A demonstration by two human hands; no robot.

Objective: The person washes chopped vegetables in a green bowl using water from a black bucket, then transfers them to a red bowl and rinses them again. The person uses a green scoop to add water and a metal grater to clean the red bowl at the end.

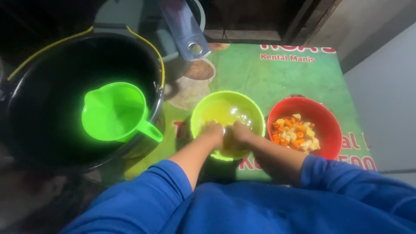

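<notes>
Green printed tablecloth [277, 78]; 2 hands [225, 134] curled together inside yellow-green bowl [255, 113], contents unclear.

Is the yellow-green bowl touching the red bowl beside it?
Apart. The head view shows a strip of green table cover between the yellow-green bowl rim and the red bowl rim.

The person wears a bright blue long-sleeved top of soft, plain cloth with no print or markings showing. Both sleeves are pushed up toward the elbows, bunched in loose folds, so the forearms are bare. The left hand [211, 130] and right hand [239, 132] are bare too: no gloves, rings, watch or bands can be seen on either wrist.
</notes>
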